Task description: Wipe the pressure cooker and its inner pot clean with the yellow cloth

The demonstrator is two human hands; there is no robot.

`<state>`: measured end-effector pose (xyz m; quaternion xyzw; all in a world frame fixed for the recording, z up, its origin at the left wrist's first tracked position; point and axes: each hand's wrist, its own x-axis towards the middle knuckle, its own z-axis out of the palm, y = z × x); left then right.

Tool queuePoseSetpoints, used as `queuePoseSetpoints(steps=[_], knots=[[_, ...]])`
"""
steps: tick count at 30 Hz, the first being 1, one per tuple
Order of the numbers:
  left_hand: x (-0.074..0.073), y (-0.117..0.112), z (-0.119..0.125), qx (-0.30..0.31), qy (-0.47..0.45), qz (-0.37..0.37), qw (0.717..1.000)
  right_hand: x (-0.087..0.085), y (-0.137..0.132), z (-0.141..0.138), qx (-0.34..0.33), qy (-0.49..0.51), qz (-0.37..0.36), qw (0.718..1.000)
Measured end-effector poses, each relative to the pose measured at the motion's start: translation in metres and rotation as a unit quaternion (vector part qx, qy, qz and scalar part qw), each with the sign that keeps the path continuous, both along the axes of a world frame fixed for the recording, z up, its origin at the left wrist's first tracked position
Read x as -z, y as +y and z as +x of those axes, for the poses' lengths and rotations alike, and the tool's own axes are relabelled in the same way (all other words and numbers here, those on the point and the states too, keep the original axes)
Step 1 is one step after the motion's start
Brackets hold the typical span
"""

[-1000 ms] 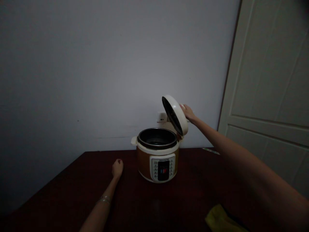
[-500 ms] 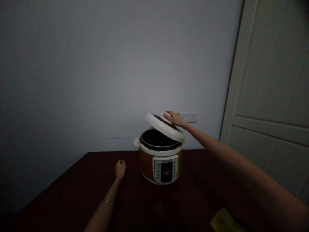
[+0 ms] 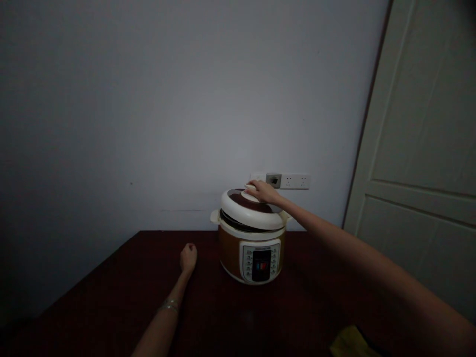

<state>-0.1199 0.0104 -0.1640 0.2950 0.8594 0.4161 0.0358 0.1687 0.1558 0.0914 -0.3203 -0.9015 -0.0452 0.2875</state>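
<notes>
A brown and cream electric cooker [image 3: 253, 253] stands on a dark red table [image 3: 111, 297], with its control panel facing me. Its cream lid [image 3: 249, 210] hangs a little above the rim, nearly down, with a dark gap showing under its front. My right hand [image 3: 262, 191] lies on top of the lid, fingers curled over its handle. My left hand [image 3: 188, 258] rests on the table just left of the cooker, closed in a loose fist with nothing visible in it.
A white socket strip [image 3: 290, 180] is on the grey wall behind the cooker. A cream door [image 3: 427, 148] fills the right side. A yellow-green cloth [image 3: 353, 342] lies at the table's near right edge.
My right hand has swung the lid from upright down to almost shut over the pot. The left hand has stayed in place on the table.
</notes>
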Motion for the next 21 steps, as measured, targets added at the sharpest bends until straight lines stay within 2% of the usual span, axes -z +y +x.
queuePoseSetpoints(steps=[21], knots=[[0.000, 0.001, 0.000, -0.001, -0.018, 0.003, 1.000, 0.010, -0.015, -0.011, 0.025, -0.073, 0.010, 0.997]])
